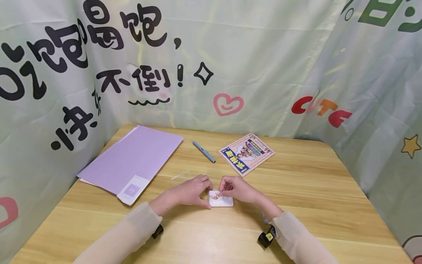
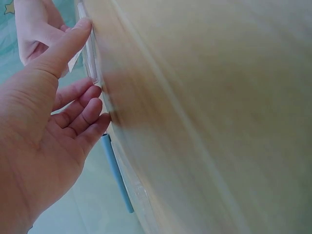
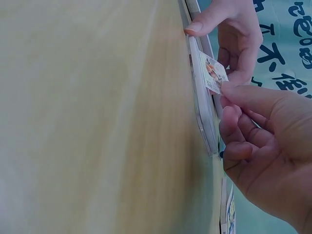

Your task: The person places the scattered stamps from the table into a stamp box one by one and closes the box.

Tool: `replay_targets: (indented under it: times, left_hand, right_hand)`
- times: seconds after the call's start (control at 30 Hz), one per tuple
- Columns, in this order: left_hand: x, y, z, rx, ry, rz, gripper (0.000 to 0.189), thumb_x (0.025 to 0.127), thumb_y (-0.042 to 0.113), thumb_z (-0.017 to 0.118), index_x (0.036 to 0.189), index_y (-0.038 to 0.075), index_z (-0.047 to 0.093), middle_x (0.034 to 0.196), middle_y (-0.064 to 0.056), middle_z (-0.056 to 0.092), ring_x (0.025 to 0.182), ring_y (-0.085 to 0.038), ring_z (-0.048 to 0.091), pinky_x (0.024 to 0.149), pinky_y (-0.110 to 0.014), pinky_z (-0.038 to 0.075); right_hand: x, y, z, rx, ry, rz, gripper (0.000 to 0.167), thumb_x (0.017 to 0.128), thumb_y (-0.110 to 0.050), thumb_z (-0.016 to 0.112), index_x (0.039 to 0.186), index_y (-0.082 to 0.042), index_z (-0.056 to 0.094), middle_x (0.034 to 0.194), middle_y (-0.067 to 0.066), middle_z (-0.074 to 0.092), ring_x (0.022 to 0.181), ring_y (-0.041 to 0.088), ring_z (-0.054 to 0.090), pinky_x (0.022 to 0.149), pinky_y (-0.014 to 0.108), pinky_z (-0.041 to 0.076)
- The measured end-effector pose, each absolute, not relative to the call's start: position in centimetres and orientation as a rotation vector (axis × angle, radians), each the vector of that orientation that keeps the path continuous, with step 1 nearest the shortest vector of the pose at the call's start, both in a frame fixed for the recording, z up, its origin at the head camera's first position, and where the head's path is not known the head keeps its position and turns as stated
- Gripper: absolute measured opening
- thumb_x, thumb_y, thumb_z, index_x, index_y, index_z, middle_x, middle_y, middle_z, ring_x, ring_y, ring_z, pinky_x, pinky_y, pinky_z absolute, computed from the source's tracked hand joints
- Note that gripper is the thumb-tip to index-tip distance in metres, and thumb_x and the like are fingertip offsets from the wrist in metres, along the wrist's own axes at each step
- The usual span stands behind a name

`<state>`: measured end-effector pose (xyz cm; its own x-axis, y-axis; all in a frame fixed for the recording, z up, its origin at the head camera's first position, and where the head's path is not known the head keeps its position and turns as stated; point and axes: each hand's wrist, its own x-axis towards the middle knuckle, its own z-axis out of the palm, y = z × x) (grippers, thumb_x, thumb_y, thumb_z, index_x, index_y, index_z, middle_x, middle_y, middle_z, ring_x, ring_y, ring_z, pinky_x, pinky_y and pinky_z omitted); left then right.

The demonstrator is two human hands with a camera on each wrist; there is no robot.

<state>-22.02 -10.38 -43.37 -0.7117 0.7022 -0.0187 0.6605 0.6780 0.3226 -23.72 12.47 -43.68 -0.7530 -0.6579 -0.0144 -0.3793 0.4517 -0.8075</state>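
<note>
On the table in front of me lies a small flat white stack (image 1: 225, 201) with rounded corners. My left hand (image 1: 194, 192) holds it at its left side, thumb at the near corner and curled fingers at the far one. With thumb and forefinger, my right hand (image 1: 238, 189) pinches a small thin card (image 3: 212, 73) with a cartoon figure printed on it. The card stands tilted over the stack in the right wrist view. The right hand's other fingers curl loosely. The thumb of the left hand (image 3: 236, 36) shows at the stack's end there.
Behind my left hand lies a clear plastic lid or case (image 1: 179, 178). A blue pen (image 1: 204, 151) and a colourful printed booklet (image 1: 246, 154) are farther back. At the left is a purple folder (image 1: 138, 157) with a white-and-purple packet (image 1: 133, 190) on its near corner. Printed cloth hangs around the table.
</note>
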Motion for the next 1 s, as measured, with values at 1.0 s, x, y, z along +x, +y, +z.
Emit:
replay_targets:
  times: [1.0]
  left_hand:
    - [-21.98, -10.33, -43.38, 1.117, 2.746, 0.435, 0.057, 0.078, 0.048, 0.078, 0.117, 0.01, 0.061, 0.116, 0.001, 0.056, 0.109, -0.012, 0.05, 0.099, -0.028, 0.05]
  right_hand:
    - [-23.36, 11.83, -43.5, -1.009, 2.48, -0.993, 0.012, 0.086, -0.001, 0.068, 0.087, -0.005, 0.057, 0.078, 0.003, 0.06, 0.069, 0.004, 0.049, 0.061, 0.015, 0.046]
